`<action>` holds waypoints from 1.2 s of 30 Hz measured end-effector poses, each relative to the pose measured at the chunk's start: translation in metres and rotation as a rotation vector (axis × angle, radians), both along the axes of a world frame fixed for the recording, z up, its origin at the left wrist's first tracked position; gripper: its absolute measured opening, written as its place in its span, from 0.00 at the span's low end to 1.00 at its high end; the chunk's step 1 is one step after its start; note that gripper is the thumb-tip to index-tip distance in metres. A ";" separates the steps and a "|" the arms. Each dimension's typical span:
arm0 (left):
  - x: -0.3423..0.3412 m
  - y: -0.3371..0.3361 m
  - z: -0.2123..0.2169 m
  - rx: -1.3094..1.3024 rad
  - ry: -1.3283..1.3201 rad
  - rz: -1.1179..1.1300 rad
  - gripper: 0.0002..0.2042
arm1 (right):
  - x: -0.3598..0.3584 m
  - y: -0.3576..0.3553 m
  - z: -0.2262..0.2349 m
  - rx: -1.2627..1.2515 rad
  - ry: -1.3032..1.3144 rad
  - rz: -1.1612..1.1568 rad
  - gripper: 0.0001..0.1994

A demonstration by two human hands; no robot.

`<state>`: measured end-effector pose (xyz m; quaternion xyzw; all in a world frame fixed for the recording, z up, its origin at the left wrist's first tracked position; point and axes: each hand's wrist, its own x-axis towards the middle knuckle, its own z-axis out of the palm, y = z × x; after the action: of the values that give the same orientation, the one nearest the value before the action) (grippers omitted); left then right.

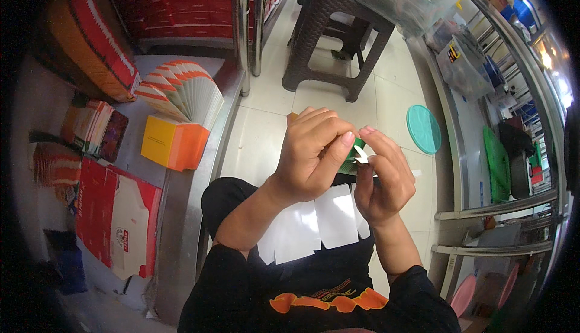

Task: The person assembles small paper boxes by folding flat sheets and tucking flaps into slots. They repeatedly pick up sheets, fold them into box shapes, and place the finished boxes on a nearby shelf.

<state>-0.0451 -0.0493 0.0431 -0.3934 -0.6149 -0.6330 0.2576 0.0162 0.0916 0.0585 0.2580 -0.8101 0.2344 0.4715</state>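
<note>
The head view is looking down on a seated person in a black top whose hands are meeting in front of the chest. The left hand [311, 155] is curling over a small green and white folded piece [355, 158], its thumb and forefinger pinching the piece's upper edge. The right hand [382, 179] is gripping the same piece from the other side, fingertips pressing against it, so both hands are clamped on it and nearly touching each other. The piece is sitting between the fingertips, above the lap, partly hidden by the fingers. Below the hands, several white cards [314, 221] are lying overlapped on the lap. To the person's left, a metal tabletop [181, 212] is carrying a fanned stack of orange-edged flat cartons [181, 91], a yellow and orange box [172, 142] just beside it, and a red and white carton [118, 215] nearer the person. A dark plastic stool [338, 37] is standing on the tiled floor ahead, and a teal round lid [423, 129] is lying to the right.
</note>
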 end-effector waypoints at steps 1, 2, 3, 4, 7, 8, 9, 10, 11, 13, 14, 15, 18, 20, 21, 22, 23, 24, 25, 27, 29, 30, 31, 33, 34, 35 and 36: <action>0.000 0.000 0.001 0.006 -0.013 -0.024 0.06 | 0.001 0.000 -0.001 -0.003 -0.003 -0.006 0.09; 0.001 0.000 0.002 0.005 -0.016 -0.032 0.06 | 0.003 0.001 -0.001 -0.011 -0.009 -0.005 0.09; 0.001 0.000 0.002 0.003 -0.020 -0.040 0.06 | 0.004 0.003 -0.001 -0.013 -0.019 -0.007 0.09; 0.002 0.000 0.003 -0.006 -0.016 -0.052 0.06 | 0.006 0.004 -0.001 -0.015 -0.039 -0.021 0.09; 0.003 -0.003 0.005 -0.068 0.008 -0.120 0.06 | 0.013 0.010 0.008 -0.192 -0.377 0.104 0.08; 0.003 -0.004 0.005 -0.068 0.011 -0.153 0.06 | 0.015 0.012 0.012 -0.334 -0.520 0.176 0.10; 0.003 -0.004 0.005 -0.062 0.015 -0.184 0.06 | 0.017 0.014 0.015 -0.490 -0.668 0.244 0.13; 0.002 -0.004 0.004 -0.063 0.006 -0.208 0.06 | 0.018 0.017 0.019 -0.645 -0.812 0.315 0.15; 0.000 -0.004 0.002 -0.084 0.045 -0.188 0.05 | 0.018 0.019 0.020 -0.801 -0.953 0.387 0.18; -0.006 -0.003 -0.002 -0.143 0.088 -0.140 0.05 | 0.015 0.025 0.021 -0.834 -0.974 0.335 0.19; -0.011 -0.003 -0.005 -0.088 0.043 -0.029 0.06 | 0.013 0.024 0.017 -0.738 -0.791 0.204 0.17; -0.017 -0.002 -0.007 -0.032 0.002 0.086 0.06 | 0.010 0.022 0.011 -0.605 -0.640 0.063 0.16; -0.025 -0.001 -0.016 0.232 -0.240 0.411 0.08 | 0.012 0.019 -0.007 -0.433 -0.385 -0.048 0.11; -0.021 0.005 -0.021 0.279 -0.091 0.464 0.06 | 0.009 0.017 -0.018 -0.784 -0.598 0.049 0.13; -0.016 0.012 -0.023 0.241 0.036 0.434 0.06 | 0.005 0.018 -0.022 -0.986 -0.626 0.164 0.14; -0.009 0.018 -0.025 0.065 0.149 0.311 0.04 | -0.002 0.020 -0.024 -1.206 -0.629 0.269 0.15; -0.003 0.027 -0.027 -0.116 0.254 0.233 0.03 | -0.009 0.023 -0.025 -1.395 -0.617 0.435 0.16; 0.002 0.035 -0.028 -0.182 0.217 0.100 0.04 | -0.012 0.027 -0.025 -1.352 -0.588 0.218 0.18; 0.005 0.041 -0.029 -0.281 0.124 -0.021 0.07 | -0.014 0.031 -0.023 -1.223 -0.557 0.093 0.19; 0.008 0.048 -0.030 -0.070 -0.256 -0.270 0.14 | -0.015 0.035 -0.022 -0.919 -0.408 -0.040 0.19; 0.003 0.046 -0.030 0.139 -0.539 -0.462 0.19 | -0.008 0.033 -0.023 -0.558 -0.326 -0.068 0.16; -0.002 0.040 -0.029 0.235 -0.619 -0.543 0.21 | -0.004 0.031 -0.024 -0.345 -0.323 -0.054 0.15; -0.007 0.033 -0.028 0.314 -0.747 -0.597 0.22 | 0.000 0.028 -0.026 -0.139 -0.317 -0.041 0.14; -0.015 0.021 -0.025 0.264 -0.836 -0.531 0.20 | -0.002 0.022 -0.032 -0.091 -0.277 -0.052 0.12; -0.013 0.018 -0.025 0.388 -0.883 -0.551 0.16 | -0.004 0.020 -0.035 -0.123 -0.275 -0.051 0.12; -0.014 0.013 -0.024 0.349 -0.929 -0.523 0.14 | -0.005 0.019 -0.037 -0.150 -0.268 -0.054 0.12; -0.015 0.011 -0.023 0.322 -0.934 -0.537 0.13 | -0.010 0.018 -0.041 -0.233 -0.219 -0.023 0.12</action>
<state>-0.0600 -0.0386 0.0197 -0.1697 -0.4375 -0.8693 -0.1551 0.0065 0.1101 0.0179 0.1650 -0.8269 0.3482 0.4096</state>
